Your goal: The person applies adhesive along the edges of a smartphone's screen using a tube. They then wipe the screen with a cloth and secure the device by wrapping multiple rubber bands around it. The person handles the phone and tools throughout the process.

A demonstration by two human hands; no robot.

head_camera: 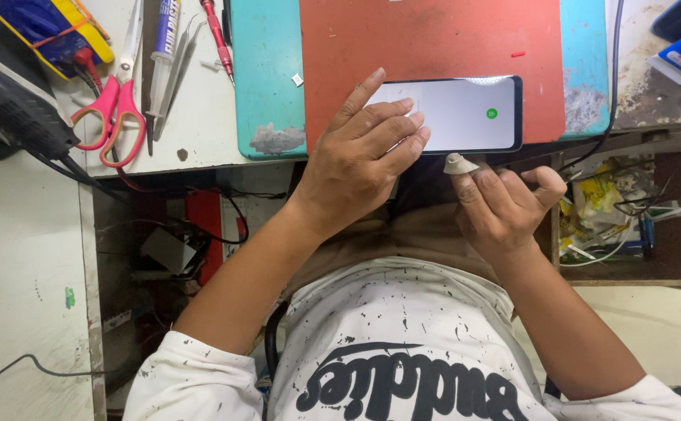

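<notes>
A black smartphone (473, 113) lies face up with its screen lit white on a red mat (434, 39) at the near edge of the bench. My left hand (360, 156) rests flat over the phone's left end, fingers pressed together on the screen. My right hand (504, 206) hovers just below the phone's near edge, pinching a small pale grey wedge-shaped pick (459, 164) whose tip touches the phone's lower edge.
A teal mat (266, 70) lies under the red one. Pink-handled scissors (116, 101), a syringe tube (165, 47), tweezers and a red screwdriver (217, 35) sit on the white bench to the left. Black cables and clutter hang below the bench on both sides.
</notes>
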